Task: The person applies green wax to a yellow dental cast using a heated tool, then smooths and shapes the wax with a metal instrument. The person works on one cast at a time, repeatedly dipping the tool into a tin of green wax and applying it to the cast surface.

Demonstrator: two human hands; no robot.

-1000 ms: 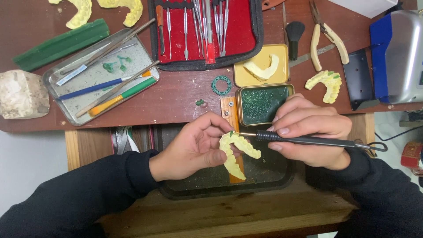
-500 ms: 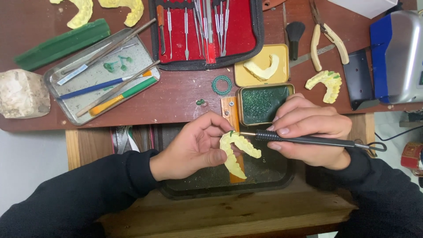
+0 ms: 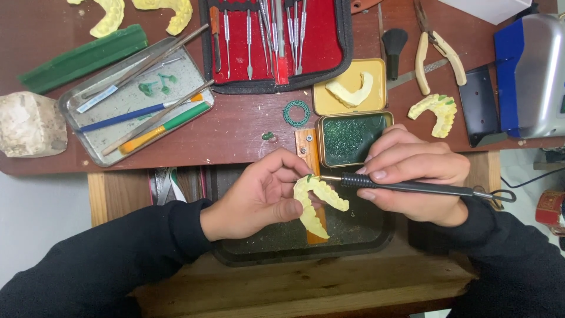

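Nothing has shifted since a moment ago. Left hand (image 3: 259,197) pinches the yellow dental cast (image 3: 315,203) over the dark tray (image 3: 365,241), fingers curled shut around it. Right hand (image 3: 412,174) grips the black wax tool (image 3: 406,186) pen-style, tip touching the cast's top edge. Just beyond sits the green wax tin (image 3: 353,138); farther off, the red instrument case (image 3: 276,41).

Left hand (image 3: 262,197) pinching, right hand (image 3: 412,174) curled in pen-grip, close together.

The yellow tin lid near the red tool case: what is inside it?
Inside the yellow tin lid lies one pale yellow dental cast, arch-shaped. Its underside is hidden.
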